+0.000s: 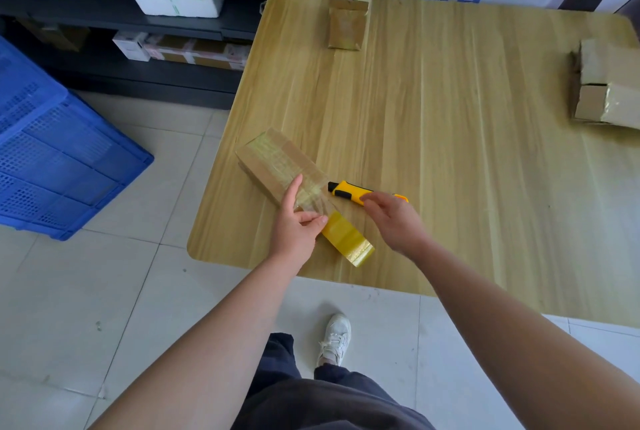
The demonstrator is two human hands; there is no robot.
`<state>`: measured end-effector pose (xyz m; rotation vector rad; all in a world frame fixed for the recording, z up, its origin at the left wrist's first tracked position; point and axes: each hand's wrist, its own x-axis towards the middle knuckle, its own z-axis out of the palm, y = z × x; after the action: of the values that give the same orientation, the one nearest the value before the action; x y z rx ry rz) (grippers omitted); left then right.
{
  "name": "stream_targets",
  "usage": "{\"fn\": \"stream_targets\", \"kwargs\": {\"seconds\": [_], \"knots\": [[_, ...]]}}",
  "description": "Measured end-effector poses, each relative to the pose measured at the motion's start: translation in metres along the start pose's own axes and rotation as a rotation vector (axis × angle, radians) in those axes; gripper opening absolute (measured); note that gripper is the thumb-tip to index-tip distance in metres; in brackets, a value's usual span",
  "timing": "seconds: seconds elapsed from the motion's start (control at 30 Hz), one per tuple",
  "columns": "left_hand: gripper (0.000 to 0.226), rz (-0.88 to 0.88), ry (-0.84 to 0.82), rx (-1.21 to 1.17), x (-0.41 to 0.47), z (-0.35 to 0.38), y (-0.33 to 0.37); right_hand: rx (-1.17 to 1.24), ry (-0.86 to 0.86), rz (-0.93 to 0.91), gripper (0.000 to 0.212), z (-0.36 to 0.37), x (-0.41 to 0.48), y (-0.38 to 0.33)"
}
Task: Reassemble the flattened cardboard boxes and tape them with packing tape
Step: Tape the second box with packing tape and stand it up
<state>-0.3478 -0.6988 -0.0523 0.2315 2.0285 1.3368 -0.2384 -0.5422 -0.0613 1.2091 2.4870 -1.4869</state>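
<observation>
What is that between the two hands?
A yellow roll of tape lies on the table between the left hand and the right hand, as the head view shows.

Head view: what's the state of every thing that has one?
Box: closed, taped, flat on table.
Tape: roll on table, strip uncut, stuck to box.
Knife: lying on table, under right hand.
Left hand: presses box end and tape.
Right hand: fingers curled over knife.
Far box: flaps open.
Right boxes: stacked.
</observation>
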Motion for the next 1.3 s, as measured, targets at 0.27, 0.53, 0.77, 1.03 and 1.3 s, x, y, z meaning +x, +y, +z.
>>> {"fn": "stream_targets", "kwargs": {"seconds": [0.27, 0.53, 0.77, 1.03, 1.3], "knots": [[0.082, 0.046, -0.032, 0.100, 0.022, -0.030, 0.002, -0.358, -0.034, -0.028, 0.041, 0.010, 0.054, -0.002], [0.080, 0.042, -0.028, 0.044, 0.025, -0.029, -0.003, -0.440, -0.109, -0.014, 0.037, 0.007, 0.065, 0.000], [0.081, 0.051, -0.042, 0.061, 0.025, -0.031, -0.002, -0.151, -0.185, -0.076, 0.012, -0.036, 0.041, -0.007], [0.080, 0.084, -0.026, 0.084, 0.026, -0.029, 0.001, -0.398, -0.268, -0.213, 0.024, -0.044, 0.023, -0.046], [0.088, 0.113, -0.047, 0.199, 0.022, -0.032, 0.002, -0.889, -0.270, -0.215, 0.031, -0.026, 0.031, -0.058]]}}
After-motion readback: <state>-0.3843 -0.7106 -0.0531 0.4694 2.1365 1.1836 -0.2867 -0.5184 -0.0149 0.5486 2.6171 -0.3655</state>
